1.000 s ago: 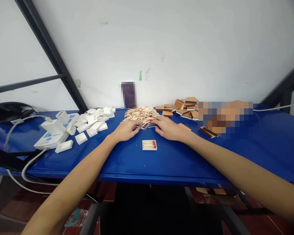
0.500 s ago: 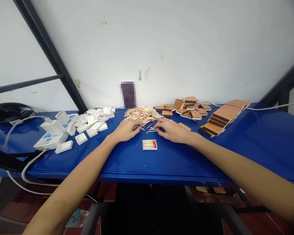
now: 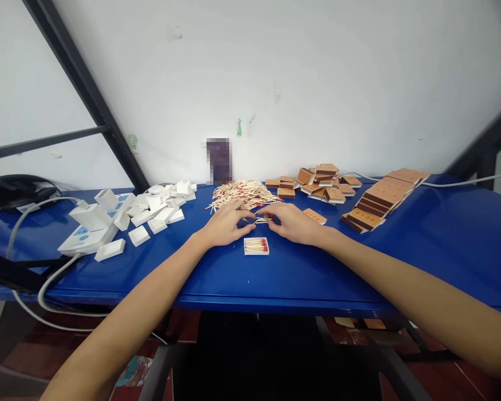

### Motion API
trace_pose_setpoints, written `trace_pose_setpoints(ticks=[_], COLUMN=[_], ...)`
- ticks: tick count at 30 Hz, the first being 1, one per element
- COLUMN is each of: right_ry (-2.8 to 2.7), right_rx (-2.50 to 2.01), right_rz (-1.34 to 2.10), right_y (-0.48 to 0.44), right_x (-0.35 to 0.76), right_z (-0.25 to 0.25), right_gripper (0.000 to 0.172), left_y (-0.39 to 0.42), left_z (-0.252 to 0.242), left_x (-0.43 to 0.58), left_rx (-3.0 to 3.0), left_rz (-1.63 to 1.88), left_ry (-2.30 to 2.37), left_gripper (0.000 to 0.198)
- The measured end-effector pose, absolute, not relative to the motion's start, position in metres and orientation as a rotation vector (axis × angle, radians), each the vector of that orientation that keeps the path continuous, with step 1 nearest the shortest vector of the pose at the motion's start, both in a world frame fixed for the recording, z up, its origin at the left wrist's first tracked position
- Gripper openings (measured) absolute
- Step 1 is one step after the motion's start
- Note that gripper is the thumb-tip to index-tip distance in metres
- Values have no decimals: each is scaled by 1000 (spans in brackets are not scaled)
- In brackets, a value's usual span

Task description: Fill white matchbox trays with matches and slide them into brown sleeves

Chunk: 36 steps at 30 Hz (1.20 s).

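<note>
My left hand [image 3: 229, 224] and my right hand [image 3: 290, 221] face each other over the blue table, fingertips almost meeting. A few loose matches [image 3: 263, 221] lie sideways between them, pinched by the thumb and fingers of my right hand. The curled left thumb and forefinger close around a match or two, partly hidden by the fingers. Just below the hands sits a small white matchbox tray [image 3: 256, 254], holding a layer of matches with red heads to the right. Behind the hands spreads a large heap of loose matches [image 3: 244, 192].
White empty trays [image 3: 162, 209] are piled at left beside a white power strip [image 3: 83, 240] with cables. Brown matchbox sleeves [image 3: 323, 181] are heaped at back right. A slanting row of matchboxes [image 3: 386, 195] lies farther right. One flat box [image 3: 315, 216] is by my right hand.
My left hand has moved right, toward my right hand, narrowing the gap between them. My right hand has shifted slightly left with its matches. The filled tray stays put.
</note>
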State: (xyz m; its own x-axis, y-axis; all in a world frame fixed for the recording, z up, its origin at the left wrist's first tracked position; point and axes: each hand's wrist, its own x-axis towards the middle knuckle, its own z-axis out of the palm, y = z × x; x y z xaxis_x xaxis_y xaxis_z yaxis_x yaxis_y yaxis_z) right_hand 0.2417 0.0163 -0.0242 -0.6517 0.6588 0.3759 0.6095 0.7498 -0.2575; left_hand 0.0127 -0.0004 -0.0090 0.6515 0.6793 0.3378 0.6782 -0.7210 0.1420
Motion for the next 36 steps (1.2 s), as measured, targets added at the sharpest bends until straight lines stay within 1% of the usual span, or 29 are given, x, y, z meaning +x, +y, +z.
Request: trace_pose_setpoints(ticks=[7,15,23,30,36], right_ry=[-2480,-2486,-2500,-2477,-2486], right_rx=[-963,-946,-991,-1071,-1077], right_rz=[168,184,177,115,131], right_y=[14,17,17,20,18], right_x=[242,245,246,250,250], right_z=[-23,-22,-20,-20,-17], right_gripper=[40,44,41,39,37], left_y=[4,4,6,5,2], left_z=[-13,-13,-15,-13,-10], left_x=[18,16,14,14,15], left_rx=[2842,2808,2783,2796,2864], left_rz=[558,516,528,523,524], left_ry=[1375,1370,1327,1282,1226], left_gripper=[44,36,36,31,30])
